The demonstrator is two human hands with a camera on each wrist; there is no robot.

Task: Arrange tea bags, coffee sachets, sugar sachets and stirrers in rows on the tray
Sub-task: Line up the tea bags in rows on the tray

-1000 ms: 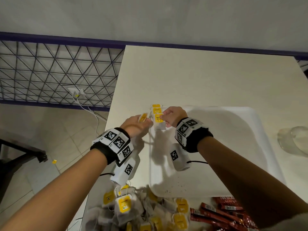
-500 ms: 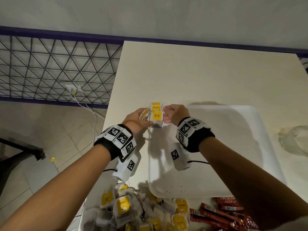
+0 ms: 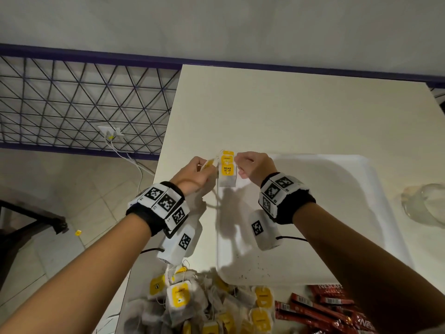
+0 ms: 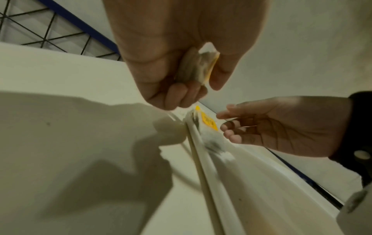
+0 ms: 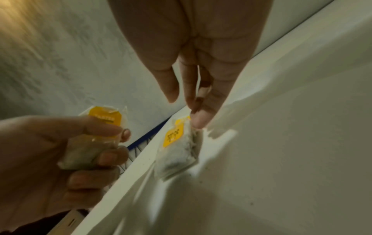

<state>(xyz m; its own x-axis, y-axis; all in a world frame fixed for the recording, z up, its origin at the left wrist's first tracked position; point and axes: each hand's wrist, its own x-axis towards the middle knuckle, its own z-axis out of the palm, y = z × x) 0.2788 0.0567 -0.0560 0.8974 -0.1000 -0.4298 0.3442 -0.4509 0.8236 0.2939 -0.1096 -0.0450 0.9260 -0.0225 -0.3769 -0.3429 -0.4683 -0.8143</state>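
**Operator:** I have both hands up at the far left corner of the white rectangular plastic tray (image 3: 337, 213) on the cream-coloured bench (image 3: 289, 112). My right hand (image 3: 255, 168) sits over that corner, its fingers (image 5: 201, 117) pressed close together and tipped down onto the top edge of a white paper tea bag with a yellow tag reading RELAX (image 3: 226, 173).

**Observer:** Where does that bag lie?

**Operator:** Just inside the tray's left rim, at the far end. A second yellow tag (image 3: 227, 157) shows directly beyond it. Whether the fingertips pinch the bag or only touch it, I cannot tell from the right wrist view.

**Observer:** And your left hand?

**Operator:** My left hand (image 3: 195, 175) is just outside the rim, above the bench, fingers curled round a small clutch of tea bags (image 5: 88, 149). The thumb pins them against the fingers and one yellow tag sticks out at the top.

**Observer:** What's nearer to you?

**Operator:** A loose heap of white tea bags with yellow tags (image 3: 192, 302) on the bench at the tray's near left corner, strings tangled. To its right, red coffee sachets (image 3: 322, 309) lie in a spread beside the tray's near edge. A clear glass vessel (image 3: 426, 203) stands on the bench to the tray's right. Dark specks dot the tray floor.
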